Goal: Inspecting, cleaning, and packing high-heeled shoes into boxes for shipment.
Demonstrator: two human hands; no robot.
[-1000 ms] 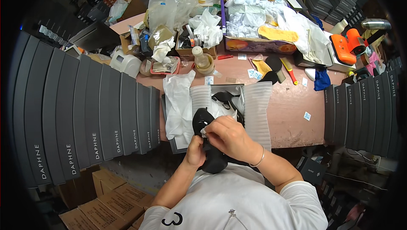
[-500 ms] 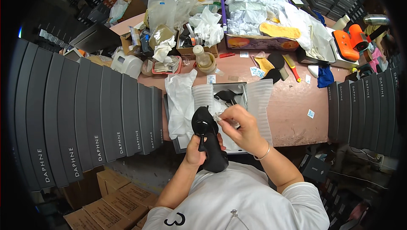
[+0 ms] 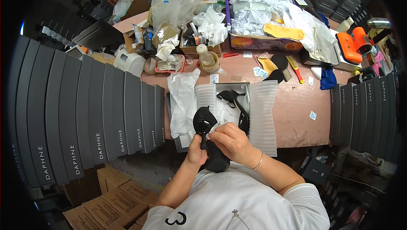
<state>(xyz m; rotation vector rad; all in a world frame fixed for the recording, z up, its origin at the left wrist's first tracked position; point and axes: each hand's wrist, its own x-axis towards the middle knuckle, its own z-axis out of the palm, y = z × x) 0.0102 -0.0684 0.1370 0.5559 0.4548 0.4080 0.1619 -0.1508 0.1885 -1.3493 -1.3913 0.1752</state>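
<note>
A black heeled shoe is upturned in front of my chest, its slim heel pointing toward me. My left hand is closed around its side. Pinched in my right hand is a small white wad, perhaps tissue, pressed against the shoe beside the heel. Just beyond, on the table, lies an open shoe box with another black shoe partly visible inside. White tissue paper drapes over the box's left side, and a ribbed white foam sheet hangs over its right.
Grey shoe boxes stand in a row at left, with more at right. Behind are a glass bottle, a yellow-red brush, an orange tool and a carton of crumpled paper. Brown cartons sit on the floor.
My right hand has moved down and toward me, bringing the white wad from beside the shoe's front onto the area near its heel. The shoe stays in my left hand.
</note>
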